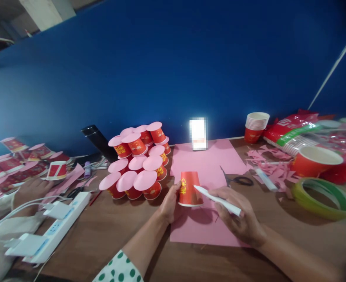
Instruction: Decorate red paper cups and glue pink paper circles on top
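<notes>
A red paper cup [189, 189] stands upside down on a pink paper sheet [206, 162] on the wooden table. My left hand [170, 203] is closed around the cup's left side, holding it down. My right hand [240, 217] grips a white pen [216, 199], its tip touching the cup's rim on the right. Black-handled scissors [237, 180] lie on the pink sheet just behind my right hand.
A pile of red cups with pink paper lids [139, 162] sits left of the sheet. More capped cups [20, 160] and another person's hand [31, 190] are far left, beside a white power strip [58, 225]. Stacked cups [255, 127], pink scraps [267, 164], a green tape roll [322, 197] lie right.
</notes>
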